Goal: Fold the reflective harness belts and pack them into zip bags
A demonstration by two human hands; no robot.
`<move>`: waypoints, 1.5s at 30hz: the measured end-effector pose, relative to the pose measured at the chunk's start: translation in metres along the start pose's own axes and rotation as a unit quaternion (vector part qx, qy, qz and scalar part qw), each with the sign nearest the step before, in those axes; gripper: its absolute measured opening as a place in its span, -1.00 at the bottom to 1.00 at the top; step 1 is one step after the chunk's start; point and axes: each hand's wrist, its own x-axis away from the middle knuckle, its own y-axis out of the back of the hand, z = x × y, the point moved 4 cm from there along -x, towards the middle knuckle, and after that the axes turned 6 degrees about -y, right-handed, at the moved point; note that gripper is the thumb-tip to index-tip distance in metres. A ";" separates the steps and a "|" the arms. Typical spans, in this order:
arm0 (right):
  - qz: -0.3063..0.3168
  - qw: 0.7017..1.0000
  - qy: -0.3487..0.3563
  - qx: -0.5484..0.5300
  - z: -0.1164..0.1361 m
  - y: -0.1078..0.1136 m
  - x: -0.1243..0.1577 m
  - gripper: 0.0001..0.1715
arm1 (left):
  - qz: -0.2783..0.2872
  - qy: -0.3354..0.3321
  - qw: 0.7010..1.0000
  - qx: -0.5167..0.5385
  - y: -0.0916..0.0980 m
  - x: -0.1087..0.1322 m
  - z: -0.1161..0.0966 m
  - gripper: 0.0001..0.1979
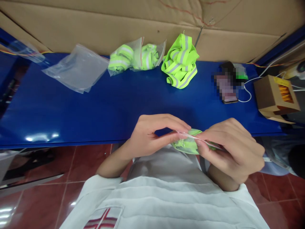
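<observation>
A clear zip bag with a bright yellow-green reflective strap inside is held between both hands, just off the table's front edge. My left hand pinches the left end of the bag's top edge between thumb and fingers. Further right along that same edge, my right hand grips with thumb and forefinger, covering the bag's right part. Across the table lies a loose, bunched reflective strap. Beside it are two filled zip bags, one overlapping the other.
Flat clear bags lie at the back left of the blue table. At the right are a phone, partly blurred, a white cable and an open cardboard box. Brown cardboard lines the back.
</observation>
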 end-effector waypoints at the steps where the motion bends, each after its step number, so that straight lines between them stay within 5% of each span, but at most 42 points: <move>1: -0.002 1.000 -0.004 -0.005 -0.001 0.000 0.000 -0.74 | 0.002 -0.005 1.000 0.001 0.000 0.000 0.000 -0.85; 14: -0.001 0.999 -0.003 -0.051 -0.002 -0.007 0.004 -0.84 | 0.019 -0.089 0.995 -0.027 -0.005 -0.002 -0.001 -0.84; 22: 0.086 0.994 0.011 -0.065 -0.013 0.002 0.008 -0.74 | -0.019 -0.060 0.998 -0.012 0.000 -0.002 0.001 -0.91; 28: 0.026 0.996 -0.032 -0.073 -0.025 0.007 0.009 -0.75 | 0.013 0.004 0.999 -0.042 0.015 -0.007 0.004 -0.87; 35: -0.047 0.992 -0.106 -0.043 -0.037 0.008 0.006 -0.83 | -0.097 0.034 0.994 -0.033 0.024 -0.003 0.017 -0.87; 40: -0.061 0.989 -0.123 -0.048 -0.045 0.007 0.006 -0.82 | -0.082 0.078 0.994 0.001 0.025 -0.006 0.020 -0.90; 45: -0.054 0.988 -0.137 -0.052 -0.054 0.007 0.007 -0.83 | -0.022 0.079 0.993 -0.081 0.031 -0.009 0.016 -0.81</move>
